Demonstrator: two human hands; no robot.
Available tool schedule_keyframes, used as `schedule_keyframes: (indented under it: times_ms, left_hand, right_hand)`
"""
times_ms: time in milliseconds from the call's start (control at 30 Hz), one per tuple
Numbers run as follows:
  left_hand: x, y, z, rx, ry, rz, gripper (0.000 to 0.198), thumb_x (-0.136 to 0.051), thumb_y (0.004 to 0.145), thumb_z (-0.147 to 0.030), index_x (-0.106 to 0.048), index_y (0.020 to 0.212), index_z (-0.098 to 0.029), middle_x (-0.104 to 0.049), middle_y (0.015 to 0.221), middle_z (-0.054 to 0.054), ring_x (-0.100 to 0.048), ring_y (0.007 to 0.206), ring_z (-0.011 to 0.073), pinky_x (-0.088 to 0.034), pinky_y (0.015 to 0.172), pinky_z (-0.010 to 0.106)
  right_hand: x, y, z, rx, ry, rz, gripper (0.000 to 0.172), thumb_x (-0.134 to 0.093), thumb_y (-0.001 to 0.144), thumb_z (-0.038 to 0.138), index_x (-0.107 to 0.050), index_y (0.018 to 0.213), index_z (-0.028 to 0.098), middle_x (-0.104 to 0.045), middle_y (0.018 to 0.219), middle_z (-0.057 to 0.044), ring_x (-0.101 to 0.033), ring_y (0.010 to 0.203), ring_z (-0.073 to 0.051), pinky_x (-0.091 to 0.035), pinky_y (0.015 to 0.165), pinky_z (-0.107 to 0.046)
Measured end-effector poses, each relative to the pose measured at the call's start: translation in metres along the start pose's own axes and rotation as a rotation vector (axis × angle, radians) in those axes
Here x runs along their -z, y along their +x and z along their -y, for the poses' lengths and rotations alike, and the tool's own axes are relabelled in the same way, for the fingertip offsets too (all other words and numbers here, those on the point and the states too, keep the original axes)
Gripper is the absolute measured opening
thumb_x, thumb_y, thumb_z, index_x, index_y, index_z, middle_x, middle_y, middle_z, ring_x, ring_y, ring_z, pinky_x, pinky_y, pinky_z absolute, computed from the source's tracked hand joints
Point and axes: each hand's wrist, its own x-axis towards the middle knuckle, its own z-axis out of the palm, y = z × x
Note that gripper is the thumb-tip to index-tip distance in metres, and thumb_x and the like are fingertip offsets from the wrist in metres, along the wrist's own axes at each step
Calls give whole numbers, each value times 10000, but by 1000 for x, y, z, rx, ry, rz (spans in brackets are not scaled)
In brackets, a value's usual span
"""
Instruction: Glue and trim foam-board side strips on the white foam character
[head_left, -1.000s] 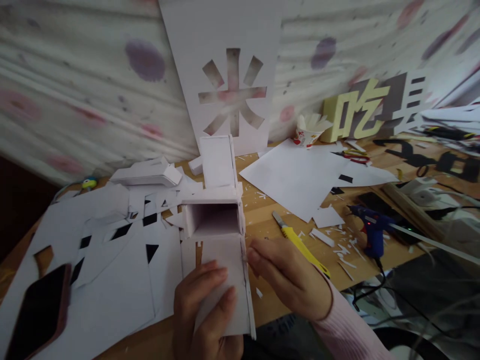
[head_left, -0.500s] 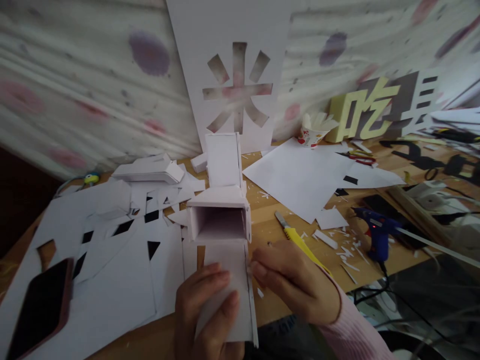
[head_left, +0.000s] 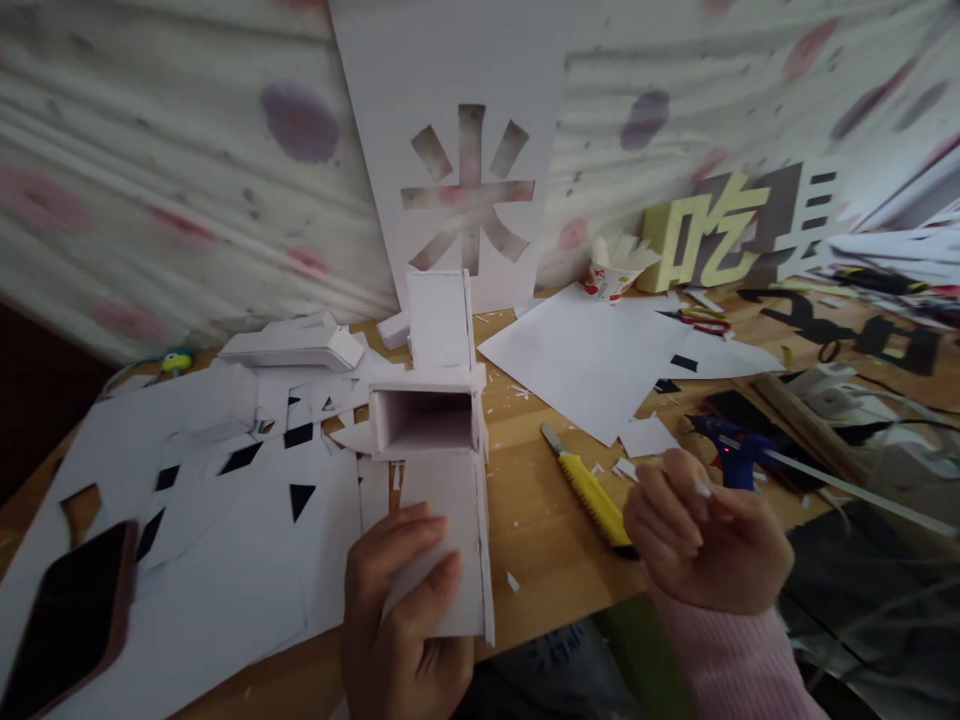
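My left hand (head_left: 405, 600) grips the near end of a white board structure (head_left: 442, 500), thumb and fingers pressed around its lower arm. The structure has a square box opening in its middle and a tall arm standing behind it, with a thin strip along its right side. My right hand (head_left: 709, 530) is raised to the right, apart from the structure, its fingers curled and pinched. A tiny white spot shows at the fingertips; I cannot tell what it is. A yellow utility knife (head_left: 589, 490) lies between the two hands, and a blue glue gun (head_left: 731, 445) is partly hidden behind my right hand.
A phone (head_left: 75, 610) rests on white sheets (head_left: 225, 560) at left. Behind stand a board with a cut-out character (head_left: 360, 120), a paper cup (head_left: 611, 270) and yellow lettering (head_left: 705, 235). Scissors (head_left: 701, 320) and white scraps (head_left: 649, 437) lie at right.
My right hand has left the structure's right edge and moved right toward the glue gun. My left hand still holds the structure. The view has shifted slightly.
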Motion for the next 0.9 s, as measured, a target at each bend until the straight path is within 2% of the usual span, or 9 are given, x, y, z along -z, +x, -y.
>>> schedule_keyframes:
  times_ms: [200,300,400,467,567,633,733,833,900]
  left_hand:
    - [-1,-4,-2,-8,-58,-14,306,-482,731,93,-539,912,-147,-552,1053,52,-556,1086,176,-522,892,358]
    - [0,-4,-2,-6,-59,-23,324,-473,724,103,-543,916,-148,-558,1050,52,-560,1085,178,-518,902,369]
    - [1,-2,0,-35,-42,-10,316,-489,720,99,-545,918,-140,-560,1048,56,-563,1086,180,-523,904,375]
    - [1,0,2,-63,-37,3,283,-532,722,77,-549,917,-128,-560,1053,66,-566,1084,187,-529,902,375]
    - [0,2,4,-67,-49,-10,255,-584,720,47,-557,914,-115,-564,1061,82,-572,1078,203,-537,891,382]
    - [-2,2,4,-70,-46,-19,265,-606,708,39,-565,920,-115,-572,1064,89,-582,1067,216,-546,876,396]
    - [-3,1,5,-73,-32,-14,318,-631,677,32,-578,949,-125,-583,1083,97,-592,1065,243,-562,850,428]
    - [-5,4,7,-53,-37,-16,362,-636,659,35,-591,976,-134,-593,1103,100,-600,1063,259,-574,825,441]
    - [-7,7,9,-69,-41,-25,362,-630,658,31,-595,980,-132,-598,1098,100,-606,1054,261,-579,813,440]
  right_hand:
    - [42,-5,16,78,-35,-398,224,-524,659,235,-301,645,216,-255,597,95,-3,396,-34,-86,316,-167]
    - [59,3,20,32,-415,-533,255,-539,588,312,-307,660,234,-389,633,63,-149,376,-42,-124,314,-184]
    - [71,12,24,-12,-874,-658,250,-563,579,391,-418,720,245,-529,675,7,-435,468,-127,-327,390,-238]
    - [72,14,24,62,-1153,-649,243,-604,604,411,-513,742,233,-603,770,-47,-576,693,-220,-457,581,-338]
    - [65,8,11,209,-1585,-520,254,-602,703,457,-596,781,215,-640,905,-102,-585,926,-299,-433,836,-450]
    - [57,1,-7,227,-1838,-417,294,-551,798,473,-600,873,193,-641,927,-128,-601,881,-294,-441,823,-450]
    - [51,-5,-34,89,-2138,-249,320,-540,862,456,-570,947,150,-653,876,-156,-625,770,-278,-476,691,-393]
    - [53,-5,-42,-64,-2157,-187,216,-508,896,345,-573,885,140,-668,806,-157,-642,726,-285,-488,651,-389]
    - [56,-7,-33,-72,-1978,-264,231,-427,927,308,-579,843,156,-664,743,-133,-641,680,-277,-502,622,-395]
